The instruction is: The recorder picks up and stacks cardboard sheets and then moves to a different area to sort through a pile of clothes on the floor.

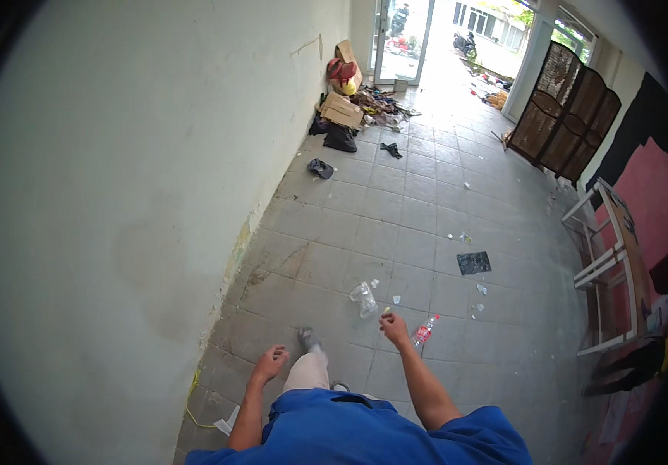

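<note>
My left hand (pixel 273 362) hangs in the air over the tiles, fingers loosely bent and apart, with nothing seen in it. My right hand (pixel 394 327) is held out ahead with its fingers drawn together. A small pale yellow bit (pixel 386 311) shows at its fingertips; what it is cannot be made out. On the floor just left of that hand lies a crumpled clear plastic piece (pixel 364 300). To its right, a clear plastic bottle (pixel 424 331) with a red label and cap lies on its side.
A wall (pixel 140 170) runs along the left. Ahead lie a dark flat sheet (pixel 474 263), paper scraps (pixel 482 289), a cap (pixel 320 168) and black bags (pixel 340 139) by piled cardboard (pixel 341 111). A wooden folding screen (pixel 562 112) and white-legged table (pixel 620 263) stand right.
</note>
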Tool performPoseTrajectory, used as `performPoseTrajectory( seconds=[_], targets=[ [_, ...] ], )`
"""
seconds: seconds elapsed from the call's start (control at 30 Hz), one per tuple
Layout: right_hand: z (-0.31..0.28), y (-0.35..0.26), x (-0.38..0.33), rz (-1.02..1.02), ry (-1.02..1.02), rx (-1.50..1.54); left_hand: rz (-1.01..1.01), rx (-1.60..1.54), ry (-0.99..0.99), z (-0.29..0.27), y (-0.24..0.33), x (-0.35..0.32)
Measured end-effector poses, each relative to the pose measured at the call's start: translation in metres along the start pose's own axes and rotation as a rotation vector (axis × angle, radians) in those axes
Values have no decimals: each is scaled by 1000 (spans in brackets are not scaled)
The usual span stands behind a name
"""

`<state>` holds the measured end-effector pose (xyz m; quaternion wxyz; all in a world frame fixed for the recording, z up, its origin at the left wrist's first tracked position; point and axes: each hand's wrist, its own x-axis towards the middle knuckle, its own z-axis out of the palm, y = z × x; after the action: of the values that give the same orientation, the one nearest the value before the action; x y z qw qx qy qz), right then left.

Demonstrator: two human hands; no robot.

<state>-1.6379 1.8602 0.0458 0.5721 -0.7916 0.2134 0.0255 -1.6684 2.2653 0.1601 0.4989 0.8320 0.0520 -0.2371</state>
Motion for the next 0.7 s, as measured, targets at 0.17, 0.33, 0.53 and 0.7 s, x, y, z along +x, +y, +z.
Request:
performPoseTrajectory(
  seconds=[0.17, 0.33, 0.53, 0.7],
  targets=[
    [6, -35, 91, 93, 43, -91, -40, 30, 46, -35, 1, 104],
    [-1, 8, 78, 633, 160, -125, -109, 83, 1, -67, 59, 246],
    [-20, -3, 33, 821, 269, -77, 183, 158, -157, -76, 205, 426],
    [-27, 9, 105, 878, 133, -251, 258, 191, -292, -56, 299, 548]
  ],
)
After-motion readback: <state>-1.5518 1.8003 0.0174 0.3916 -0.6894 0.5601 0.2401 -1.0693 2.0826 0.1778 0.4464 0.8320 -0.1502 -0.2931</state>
